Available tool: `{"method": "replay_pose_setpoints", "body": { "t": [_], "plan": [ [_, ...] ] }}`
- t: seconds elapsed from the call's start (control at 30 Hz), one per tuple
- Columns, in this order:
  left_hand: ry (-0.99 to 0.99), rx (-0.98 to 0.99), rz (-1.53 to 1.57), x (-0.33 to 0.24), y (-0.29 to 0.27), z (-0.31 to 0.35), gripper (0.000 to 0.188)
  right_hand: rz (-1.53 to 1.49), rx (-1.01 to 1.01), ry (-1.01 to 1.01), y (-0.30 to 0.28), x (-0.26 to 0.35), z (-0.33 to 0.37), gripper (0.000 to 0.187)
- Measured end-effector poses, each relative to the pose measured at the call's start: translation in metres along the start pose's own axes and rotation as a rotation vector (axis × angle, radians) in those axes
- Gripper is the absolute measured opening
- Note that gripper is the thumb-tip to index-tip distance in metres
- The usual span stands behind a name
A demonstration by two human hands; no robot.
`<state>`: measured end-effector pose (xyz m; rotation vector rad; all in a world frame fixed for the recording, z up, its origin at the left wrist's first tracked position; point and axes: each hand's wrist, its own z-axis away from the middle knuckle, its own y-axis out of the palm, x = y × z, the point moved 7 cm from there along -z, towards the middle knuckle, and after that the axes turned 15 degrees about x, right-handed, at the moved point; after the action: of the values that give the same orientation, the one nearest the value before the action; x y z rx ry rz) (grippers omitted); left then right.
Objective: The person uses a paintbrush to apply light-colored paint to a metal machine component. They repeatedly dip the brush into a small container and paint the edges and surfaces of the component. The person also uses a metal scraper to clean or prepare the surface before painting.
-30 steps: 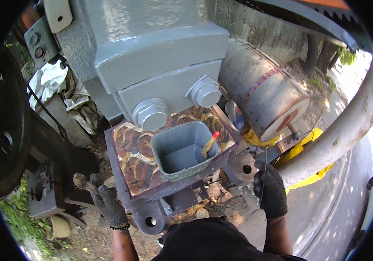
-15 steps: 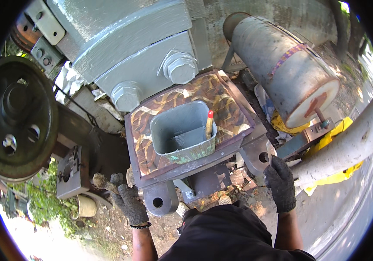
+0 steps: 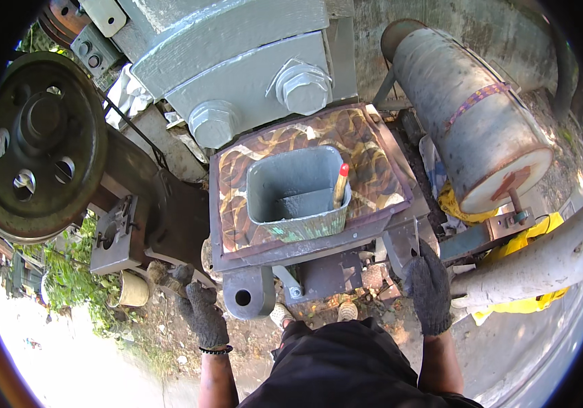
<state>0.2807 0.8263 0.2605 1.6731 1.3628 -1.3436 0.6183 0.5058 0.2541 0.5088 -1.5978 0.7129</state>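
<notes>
My left hand [image 3: 203, 316], in a dark grey work glove, is closed round a stubby tool with a brown, fuzzy, bristly-looking end [image 3: 160, 273]; its exact kind is unclear. My right hand [image 3: 430, 292], gloved alike, pinches a thin flat blade [image 3: 416, 236] that points up beside a dark metal lug; its handle is hidden in the fist. Between and beyond the hands stands a grey rectangular tub [image 3: 305, 230] with paint-like smears. A wooden handle with a red tip [image 3: 340, 185] leans in its right corner. Under the tub lies a brown patterned sheet [image 3: 233, 231] on a metal platform.
A big grey-painted machine with two large bolts [image 3: 304, 90] rises behind the tub. At left is a dark flywheel [image 3: 41, 136]. A rusty metal drum [image 3: 471, 115] lies at right, above a pale pole [image 3: 529, 262] and yellow sheeting [image 3: 519, 299]. A lug with a hole [image 3: 250, 306] juts forward.
My view has shifted, so the machine and tub sit slightly further right. My right hand has come a little nearer the lug on the platform's right. Both hands keep their grips.
</notes>
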Motion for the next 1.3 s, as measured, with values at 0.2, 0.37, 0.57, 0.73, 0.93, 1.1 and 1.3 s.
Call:
{"method": "replay_pose_setpoints", "body": {
  "t": [0.2,0.37,0.57,0.73,0.93,1.1,1.3],
  "plan": [
    [-0.004,0.067,-0.110,0.007,0.007,-0.006,0.047,-0.167,-0.146,0.076,-0.015,-0.024,0.013,0.045],
    [-0.071,0.099,0.077,-0.012,0.024,-0.006,0.046,-0.095,-0.182,0.045,-0.018,-0.010,0.010,0.049],
    [-0.031,0.083,0.135,-0.022,0.028,-0.006,0.045,-0.194,-0.196,0.075,-0.005,0.013,0.007,0.051],
    [-0.079,0.067,0.093,-0.004,0.010,-0.009,0.046,-0.291,-0.292,0.113,-0.007,0.009,0.004,0.041],
    [-0.121,0.073,0.115,0.003,0.004,-0.008,0.047,-0.084,-0.208,-0.007,-0.002,0.016,0.001,0.026],
    [-0.012,0.027,0.057,0.002,0.002,-0.013,0.047,-0.434,-0.169,0.000,0.000,0.020,0.004,0.025],
    [-0.023,0.098,0.070,-0.003,0.018,-0.017,0.048,0.645,-0.215,-0.142,-0.008,0.061,0.002,0.028]
  ]
}}
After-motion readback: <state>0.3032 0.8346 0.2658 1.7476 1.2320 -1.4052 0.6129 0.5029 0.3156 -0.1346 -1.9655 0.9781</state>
